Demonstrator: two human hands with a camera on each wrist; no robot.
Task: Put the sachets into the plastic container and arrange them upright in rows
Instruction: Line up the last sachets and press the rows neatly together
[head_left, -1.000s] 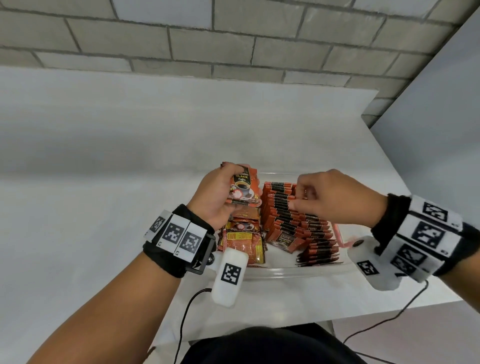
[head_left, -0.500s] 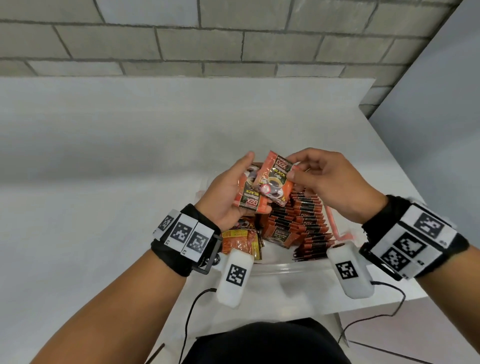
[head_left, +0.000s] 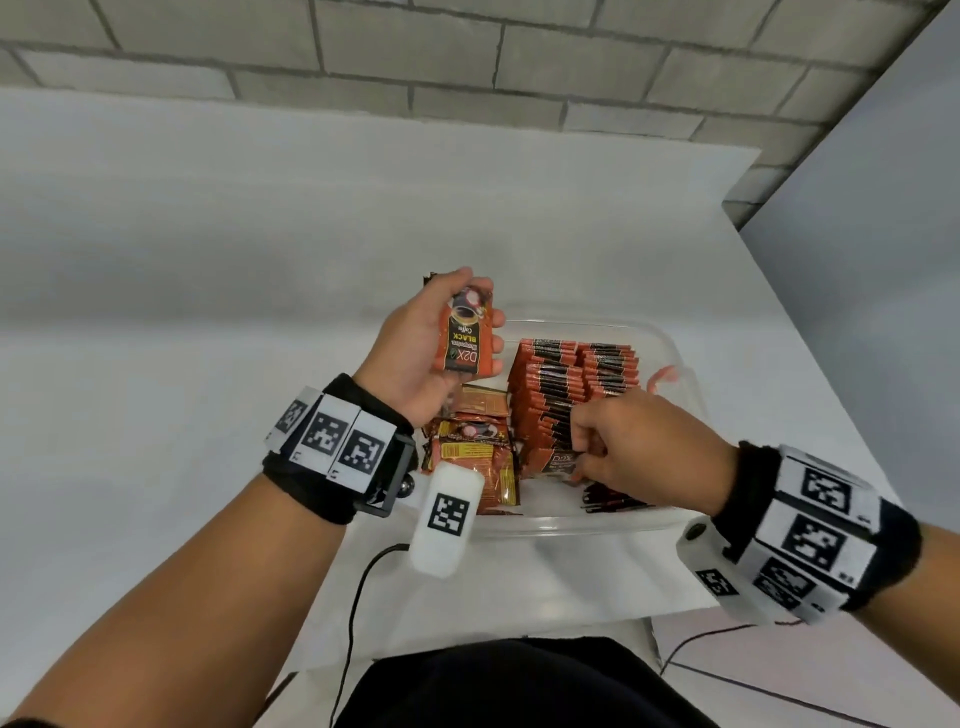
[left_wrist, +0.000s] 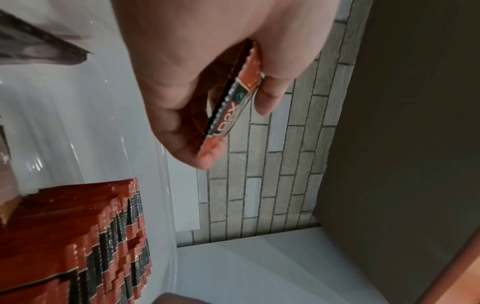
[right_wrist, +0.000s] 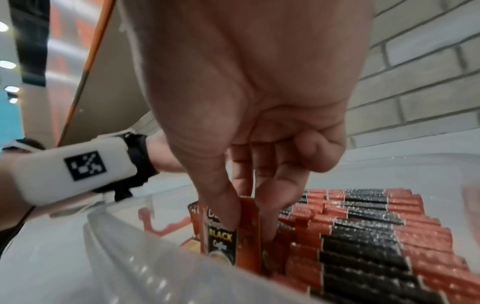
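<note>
A clear plastic container (head_left: 680, 374) sits on the white table with rows of orange-and-black coffee sachets (head_left: 561, 384) standing upright in it. My left hand (head_left: 441, 343) is raised above the container's left end and grips a small stack of sachets (head_left: 465, 335), seen edge-on in the left wrist view (left_wrist: 233, 100). My right hand (head_left: 618, 447) is down at the near end of the rows and pinches one sachet (right_wrist: 239, 232) between thumb and fingers, upright against the row (right_wrist: 363, 236). Loose sachets (head_left: 478, 457) lie flat in the container's left part.
The white table (head_left: 208, 312) stretches left and back to a grey brick wall (head_left: 467, 62). A grey panel (head_left: 883, 260) stands on the right. A pink-red piece (head_left: 662, 376) lies at the container's right wall. Cables hang by the table's near edge (head_left: 519, 587).
My right hand took a sachet from the left hand's stack and came down with it to the near end of the rows. The left hand stayed raised, still holding sachets.
</note>
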